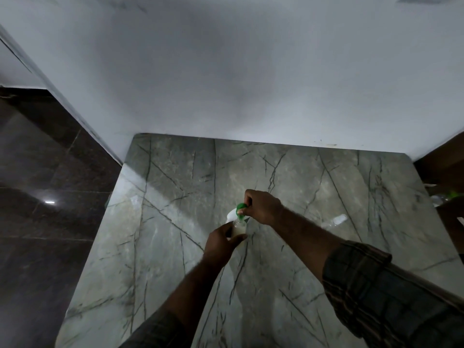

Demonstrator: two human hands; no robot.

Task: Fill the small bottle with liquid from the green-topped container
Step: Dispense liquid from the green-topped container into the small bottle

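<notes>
A small clear bottle holding pale liquid stands on the green-veined marble table near its middle. My left hand grips the bottle from the near side. Just above the bottle's mouth my right hand holds the green-topped container. Only its green part and a white piece show past my fingers. The container's body is hidden by my right hand, and I cannot make out a stream of liquid.
A clear plastic item lies on the table to the right of my hands. More bottles with a green cap sit off the table's right edge. A white wall borders the far edge; dark floor lies left.
</notes>
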